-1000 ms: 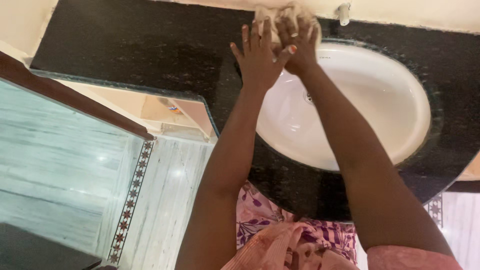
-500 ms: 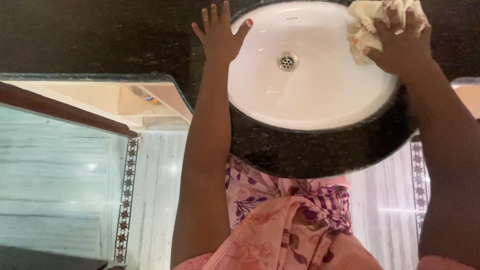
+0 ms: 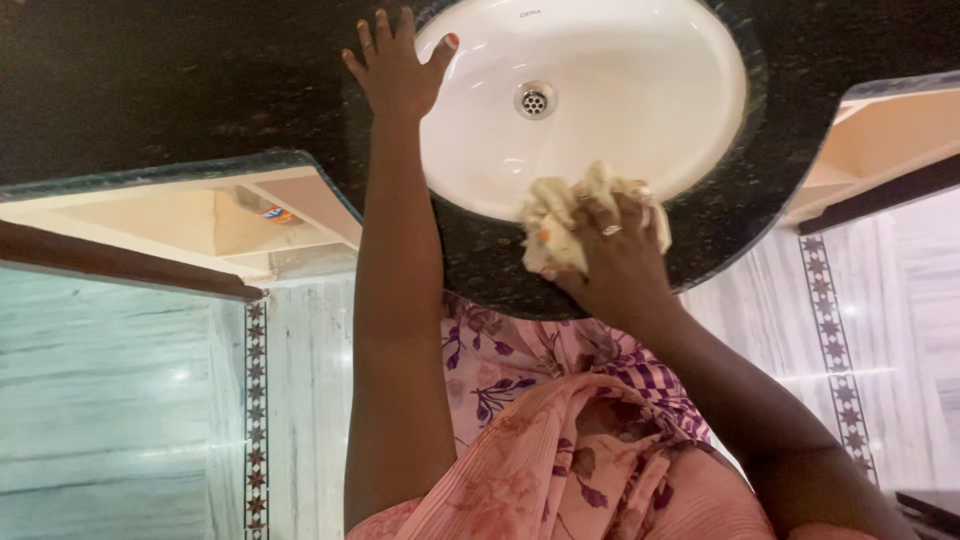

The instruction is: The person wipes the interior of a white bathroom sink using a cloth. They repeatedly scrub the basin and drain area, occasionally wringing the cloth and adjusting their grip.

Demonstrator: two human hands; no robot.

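The right hand point(image 3: 612, 250) is closed around a bunched cream cloth point(image 3: 560, 222), its fingers curled over the top of the wad so that the cloth bulges out to the left and on the far side of the knuckles. A ring shows on one finger of that hand. The cloth is pressed against the near rim of the white oval sink point(image 3: 620, 110), just where the porcelain meets the black speckled countertop point(image 3: 180, 80), so part of the wad lies on the basin edge and part on the dark stone. The left hand point(image 3: 395, 70) holds nothing: it lies flat with its fingers spread on the countertop at the left rim of the sink, the thumb reaching onto the white edge. The two hands are well apart, with the left one farther away and to the left of the cloth. In the middle of the basin sits a round metal drain point(image 3: 535, 99), on the far side of the cloth and clear of it. Below the counter on the left, a pale shelf point(image 3: 200, 215) is open to view with a small object resting inside. A pink and purple patterned garment point(image 3: 560, 430) hangs near the camera, over a pale marble floor point(image 3: 120, 400) with a dark patterned border strip point(image 3: 256, 410).
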